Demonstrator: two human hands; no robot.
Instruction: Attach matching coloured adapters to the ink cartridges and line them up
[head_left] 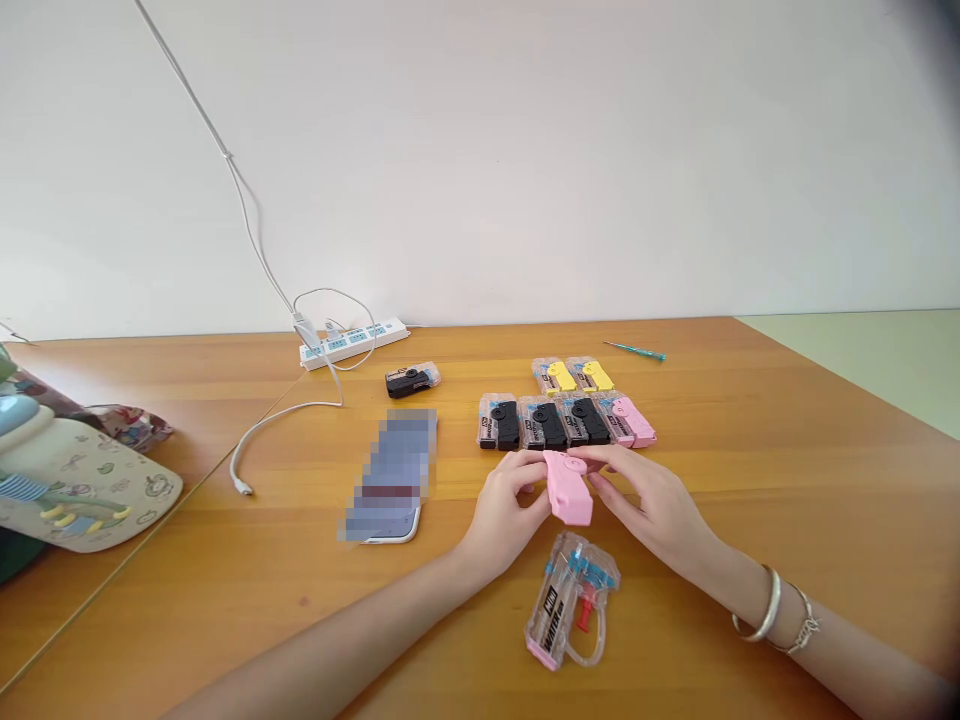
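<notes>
Between my two hands is a pink plastic water-gun cover (569, 490), raised a little above the table. My left hand (504, 510) grips its left side with thumb and fingers. From the other side my right hand (651, 500) pinches it near the round raised part. Just below lies a clear mini water gun (564, 605) with a blue inner part, a red trigger, a looped tube and a pink base. Beyond my hands stand several finished-looking water guns in a row, black ones (544, 424) and a pink one (634, 420), with two yellow ones (574, 376) behind.
A phone (391, 480) lies left of my hands, with another black water gun (412, 380) behind it. A white power strip (354, 343) and cable (285, 412) are at the back left. A screwdriver (636, 351) lies far right; a patterned bottle (97, 485) is far left.
</notes>
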